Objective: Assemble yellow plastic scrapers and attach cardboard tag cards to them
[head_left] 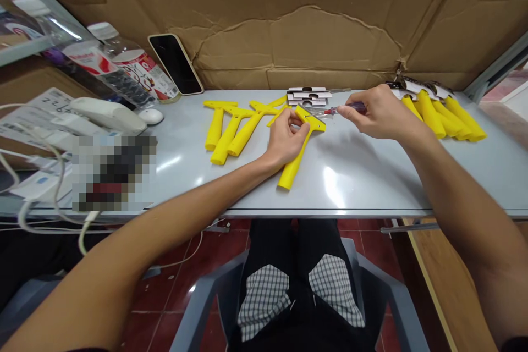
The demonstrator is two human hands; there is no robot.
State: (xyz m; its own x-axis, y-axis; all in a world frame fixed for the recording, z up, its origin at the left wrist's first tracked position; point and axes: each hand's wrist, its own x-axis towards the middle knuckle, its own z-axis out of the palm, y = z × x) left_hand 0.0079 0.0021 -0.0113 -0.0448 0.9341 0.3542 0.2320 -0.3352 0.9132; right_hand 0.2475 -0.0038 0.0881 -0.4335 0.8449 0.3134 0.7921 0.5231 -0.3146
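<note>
My left hand is closed on the head of a yellow T-shaped handle, whose grip end points toward the table's front edge. In my right hand is a screwdriver with a dark, translucent handle; its tip meets the head of that yellow handle. More yellow handles lie to the left of my left hand. Behind the held piece is a small stack of packaged flat parts. At the right, several yellow handles lie together with dark and white pieces at their far ends.
On the grey table, a phone leans against the cardboard at the back. Bottles, a white mouse, white cables and a blurred-out patch are at the left.
</note>
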